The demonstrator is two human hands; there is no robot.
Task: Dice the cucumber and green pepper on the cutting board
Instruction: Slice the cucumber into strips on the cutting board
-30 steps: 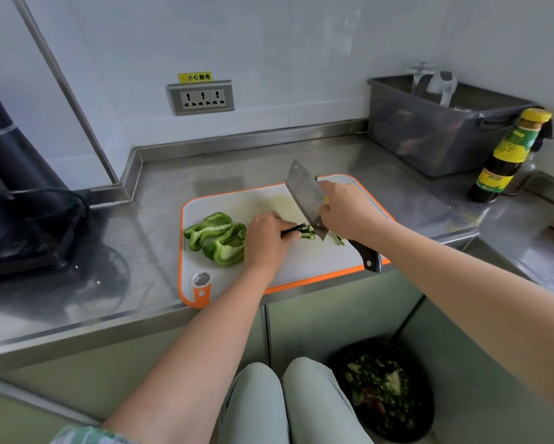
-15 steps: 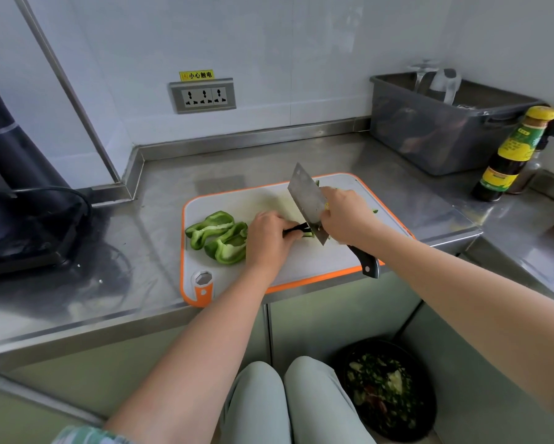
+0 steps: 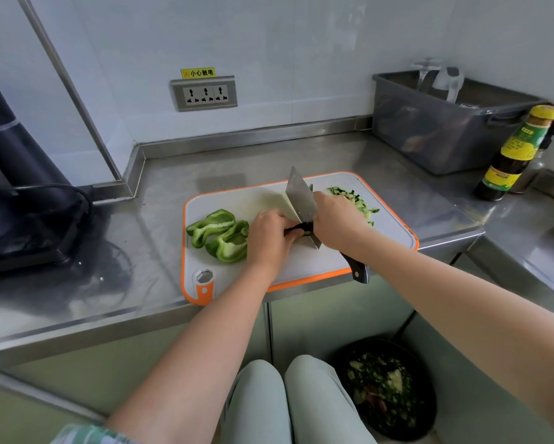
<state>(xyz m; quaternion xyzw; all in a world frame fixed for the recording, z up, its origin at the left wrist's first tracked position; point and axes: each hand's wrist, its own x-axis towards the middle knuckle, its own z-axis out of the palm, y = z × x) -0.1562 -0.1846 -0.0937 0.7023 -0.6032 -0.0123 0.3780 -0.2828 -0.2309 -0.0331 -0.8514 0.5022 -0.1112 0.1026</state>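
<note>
A white cutting board point(image 3: 381, 238) with an orange rim lies on the steel counter. Two green pepper halves point(image 3: 219, 235) rest on its left part. My left hand point(image 3: 269, 235) holds down the dark end of the cucumber strips point(image 3: 296, 228) with curled fingers. My right hand point(image 3: 336, 219) grips a cleaver point(image 3: 299, 198) whose blade stands just right of my left fingertips, cutting edge down on the cucumber. Diced cucumber pieces point(image 3: 352, 200) lie piled behind my right hand, partly hidden by it.
A grey plastic bin point(image 3: 445, 129) and a sauce bottle point(image 3: 515, 155) stand at the back right. A black appliance point(image 3: 19, 200) with a cable sits at the left. A wall socket point(image 3: 204, 93) is behind. A black waste bin point(image 3: 387, 389) of scraps stands on the floor.
The cleaver has stayed at the cucumber beside my left fingers through small chopping strokes. The pile of diced pieces now shows more clearly behind my right hand.
</note>
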